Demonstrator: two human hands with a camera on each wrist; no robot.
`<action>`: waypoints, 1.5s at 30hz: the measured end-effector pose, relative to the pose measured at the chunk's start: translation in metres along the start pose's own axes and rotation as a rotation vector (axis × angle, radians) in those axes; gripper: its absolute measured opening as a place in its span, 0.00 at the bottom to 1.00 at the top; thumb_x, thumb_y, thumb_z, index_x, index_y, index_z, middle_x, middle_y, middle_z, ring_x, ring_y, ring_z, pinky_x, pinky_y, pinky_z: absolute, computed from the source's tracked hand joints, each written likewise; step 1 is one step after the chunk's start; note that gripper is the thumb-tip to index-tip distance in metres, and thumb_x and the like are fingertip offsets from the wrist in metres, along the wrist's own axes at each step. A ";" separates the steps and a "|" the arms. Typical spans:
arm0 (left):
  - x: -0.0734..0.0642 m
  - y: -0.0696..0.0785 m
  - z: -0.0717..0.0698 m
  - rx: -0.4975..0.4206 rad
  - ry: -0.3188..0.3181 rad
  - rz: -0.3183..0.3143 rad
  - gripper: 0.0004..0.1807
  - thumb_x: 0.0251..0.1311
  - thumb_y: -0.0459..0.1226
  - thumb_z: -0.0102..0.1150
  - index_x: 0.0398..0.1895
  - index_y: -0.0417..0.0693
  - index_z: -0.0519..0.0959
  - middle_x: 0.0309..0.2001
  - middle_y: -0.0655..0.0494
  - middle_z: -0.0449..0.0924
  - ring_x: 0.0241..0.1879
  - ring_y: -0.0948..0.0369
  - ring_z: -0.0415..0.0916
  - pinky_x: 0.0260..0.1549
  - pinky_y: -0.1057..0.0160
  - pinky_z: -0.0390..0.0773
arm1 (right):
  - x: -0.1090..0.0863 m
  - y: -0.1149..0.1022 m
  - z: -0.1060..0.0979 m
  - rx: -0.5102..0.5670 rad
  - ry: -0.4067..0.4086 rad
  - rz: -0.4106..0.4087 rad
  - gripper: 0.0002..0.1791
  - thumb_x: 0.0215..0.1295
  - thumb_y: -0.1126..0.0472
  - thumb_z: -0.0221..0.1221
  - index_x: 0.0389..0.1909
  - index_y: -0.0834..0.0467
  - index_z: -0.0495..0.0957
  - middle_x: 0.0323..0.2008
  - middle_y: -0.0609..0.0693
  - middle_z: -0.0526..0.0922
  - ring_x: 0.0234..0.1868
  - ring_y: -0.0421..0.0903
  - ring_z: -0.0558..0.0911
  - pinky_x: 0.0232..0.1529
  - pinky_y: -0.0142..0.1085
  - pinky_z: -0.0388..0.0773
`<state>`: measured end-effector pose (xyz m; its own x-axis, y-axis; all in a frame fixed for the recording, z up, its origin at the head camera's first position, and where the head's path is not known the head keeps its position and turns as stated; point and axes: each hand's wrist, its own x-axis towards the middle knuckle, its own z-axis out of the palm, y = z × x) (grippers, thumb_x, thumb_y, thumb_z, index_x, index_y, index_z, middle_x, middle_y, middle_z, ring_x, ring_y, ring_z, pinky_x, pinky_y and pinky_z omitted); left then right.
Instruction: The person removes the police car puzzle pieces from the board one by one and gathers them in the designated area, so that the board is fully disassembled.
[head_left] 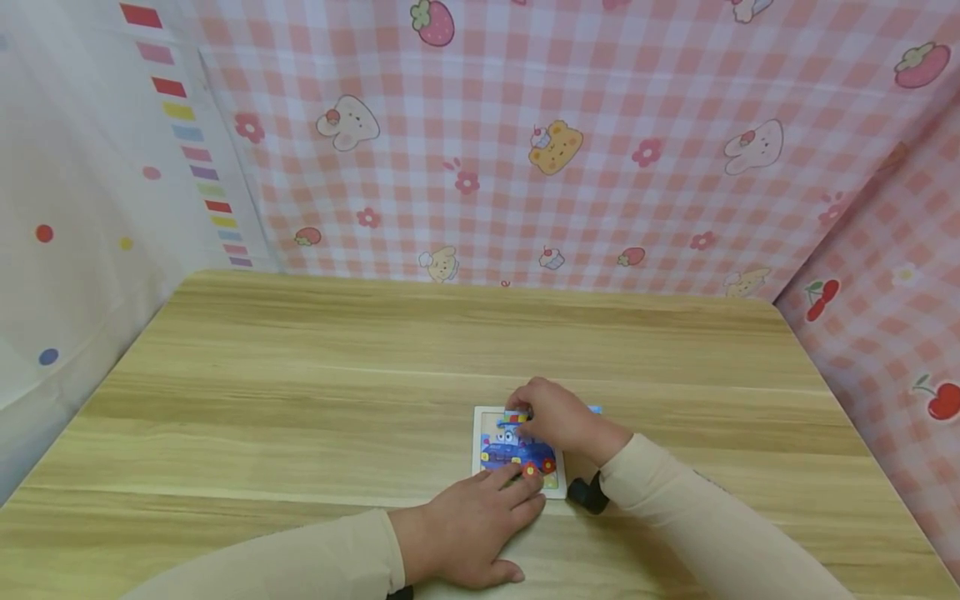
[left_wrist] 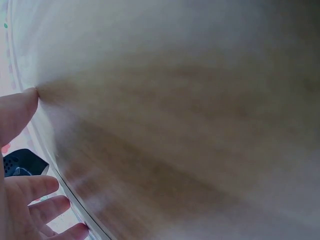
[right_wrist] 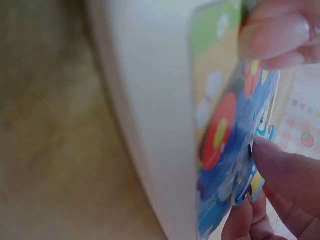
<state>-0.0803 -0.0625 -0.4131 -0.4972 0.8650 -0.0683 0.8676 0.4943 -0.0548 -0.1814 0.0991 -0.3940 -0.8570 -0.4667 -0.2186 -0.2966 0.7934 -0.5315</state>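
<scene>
A small jigsaw puzzle board (head_left: 477,442) with a pale frame lies on the table in the head view, showing a blue cartoon car with red and yellow wheels. My left hand (head_left: 480,521) rests flat across its near edge, fingers extended and thumb spread to the side. Over the board's far right part, my right hand (head_left: 558,421) pinches a puzzle piece (right_wrist: 257,184) between thumb and fingers. That piece shows blue and yellow in the right wrist view, close against the picture. The left fingertips (right_wrist: 275,37) appear at the top there. Part of the picture is hidden under both hands.
A wooden table (head_left: 300,400) extends around the board. Behind it hangs a pink checked curtain (head_left: 495,100), with a white dotted one (head_left: 82,208) at left. A bit of blue (head_left: 596,409) shows beyond the right hand. A black wrist device (head_left: 588,493) sits below the right sleeve.
</scene>
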 end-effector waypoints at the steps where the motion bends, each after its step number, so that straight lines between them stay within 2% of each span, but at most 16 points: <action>1: 0.000 0.000 0.000 0.000 -0.001 0.000 0.39 0.59 0.65 0.49 0.66 0.51 0.68 0.67 0.55 0.65 0.66 0.52 0.63 0.61 0.59 0.68 | 0.000 0.000 0.000 -0.001 0.004 -0.006 0.10 0.56 0.68 0.67 0.40 0.60 0.83 0.35 0.49 0.77 0.36 0.44 0.75 0.46 0.41 0.76; 12: 0.001 0.000 0.000 0.010 0.005 0.005 0.39 0.59 0.65 0.50 0.66 0.51 0.68 0.66 0.56 0.66 0.65 0.52 0.63 0.61 0.60 0.68 | 0.000 0.005 0.000 0.082 0.017 -0.034 0.07 0.60 0.71 0.62 0.37 0.58 0.82 0.32 0.48 0.76 0.35 0.43 0.72 0.41 0.38 0.73; 23: 0.002 0.001 0.000 0.033 0.023 0.003 0.39 0.58 0.65 0.51 0.65 0.51 0.69 0.66 0.55 0.67 0.64 0.52 0.65 0.60 0.59 0.70 | -0.004 0.011 -0.006 0.160 0.003 -0.098 0.06 0.63 0.69 0.60 0.39 0.59 0.81 0.31 0.47 0.76 0.37 0.44 0.73 0.44 0.39 0.72; 31: 0.003 0.000 -0.001 -0.027 -0.031 0.001 0.39 0.60 0.65 0.49 0.67 0.51 0.67 0.68 0.55 0.64 0.66 0.52 0.62 0.61 0.59 0.68 | -0.006 0.019 -0.015 0.212 0.026 -0.128 0.07 0.62 0.68 0.61 0.41 0.61 0.81 0.31 0.47 0.76 0.36 0.44 0.71 0.41 0.36 0.70; 40: 0.003 -0.001 -0.003 -0.056 -0.054 -0.004 0.39 0.60 0.65 0.48 0.68 0.51 0.66 0.69 0.55 0.63 0.67 0.51 0.61 0.62 0.58 0.68 | -0.009 0.028 -0.027 0.205 0.063 -0.078 0.06 0.63 0.67 0.61 0.40 0.58 0.81 0.31 0.48 0.74 0.35 0.45 0.71 0.38 0.37 0.69; 45: 0.002 0.000 -0.003 -0.044 -0.036 -0.007 0.39 0.60 0.65 0.49 0.67 0.50 0.67 0.68 0.55 0.64 0.67 0.51 0.62 0.62 0.58 0.68 | -0.012 0.037 -0.038 0.210 0.066 -0.061 0.07 0.64 0.67 0.60 0.42 0.58 0.81 0.32 0.49 0.74 0.34 0.46 0.70 0.35 0.36 0.69</action>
<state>-0.0811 -0.0610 -0.4103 -0.5024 0.8584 -0.1035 0.8636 0.5041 -0.0117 -0.1980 0.1482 -0.3801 -0.8680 -0.4793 -0.1299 -0.2608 0.6625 -0.7022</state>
